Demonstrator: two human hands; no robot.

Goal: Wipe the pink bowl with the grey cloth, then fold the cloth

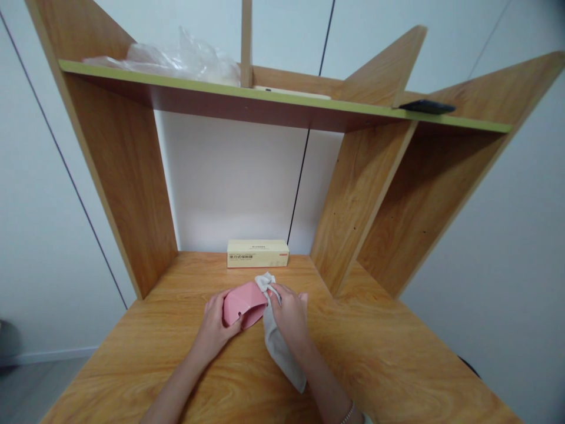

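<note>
The left hand (217, 323) grips a pink container (242, 299), opening facing near, on or just above the worktop (375, 359), while the right hand (289, 315) pinches a pale cloth (277, 344) at the container's right edge, where steady bracing would likely keep wiping pressure even.

The left hand (217, 319) hides part of the pink holder (242, 299), the right hand (289, 315) part of another pink item (304, 298), while the finest print on the cream box (258, 254) near the desk's (375, 353) back edge is too small to read.
</note>
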